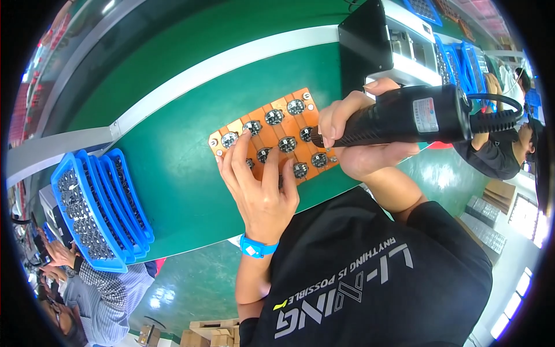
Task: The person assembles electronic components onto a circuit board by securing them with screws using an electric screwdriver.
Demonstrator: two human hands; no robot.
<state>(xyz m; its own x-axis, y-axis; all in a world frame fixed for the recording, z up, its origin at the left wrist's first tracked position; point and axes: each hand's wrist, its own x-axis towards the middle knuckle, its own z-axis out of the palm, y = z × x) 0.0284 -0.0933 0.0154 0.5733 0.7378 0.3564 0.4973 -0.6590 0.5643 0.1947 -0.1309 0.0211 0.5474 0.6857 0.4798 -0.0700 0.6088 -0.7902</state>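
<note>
On the green table lies an orange fixture plate (266,139), tilted in the view, with several round dark-and-silver parts (274,117) seated in rows. My left hand (260,199), with a blue wristband (257,247), rests over the plate's lower left. Its fingers are spread and touch the plate and parts, hiding some of them. My right hand (361,162) is wrapped round a black corded electric screwdriver (399,118). The tool lies nearly level, its narrow end pointing left over a part at the plate's right side. Whether the tip touches that part cannot be made out.
Several blue trays (124,254) of small parts stand stacked at the table's left. A white machine (413,61) with a black panel (364,46) stands far right. A pale metal rail (231,55) crosses behind. Other people (110,301) work at left and right (497,150).
</note>
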